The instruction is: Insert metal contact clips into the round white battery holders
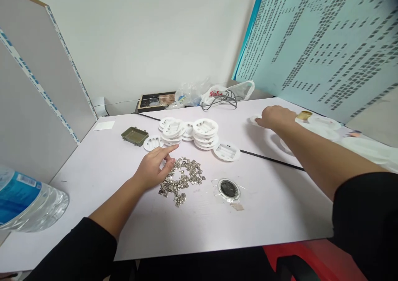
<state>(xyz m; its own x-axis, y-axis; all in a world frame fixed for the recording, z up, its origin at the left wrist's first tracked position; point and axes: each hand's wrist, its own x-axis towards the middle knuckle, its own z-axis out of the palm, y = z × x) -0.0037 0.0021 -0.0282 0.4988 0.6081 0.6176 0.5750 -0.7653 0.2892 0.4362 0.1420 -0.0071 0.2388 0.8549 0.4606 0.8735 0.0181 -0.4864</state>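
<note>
My left hand (155, 166) hovers at the upper left of a pile of small metal battery contact plates (183, 177), index finger stretched and thumb apart, holding nothing. Just beyond it stand stacks of white round plastic battery housings (205, 127), with slots and small metal pieces inside. A single housing (226, 152) lies apart to the right of the stacks. At the far right my right hand (276, 117) reaches over the table, its fingers closed at the edge of a white round plastic piece (255, 119). The hand partly hides that piece.
A dark round disc in a ring (229, 189) is taped to the table. An olive tray (134, 136) lies left of the stacks. More white round pieces (317, 129) and a gold tape roll (304, 115) lie right. A large water bottle (31, 202) stands left; plastic bags (217, 93) lie behind.
</note>
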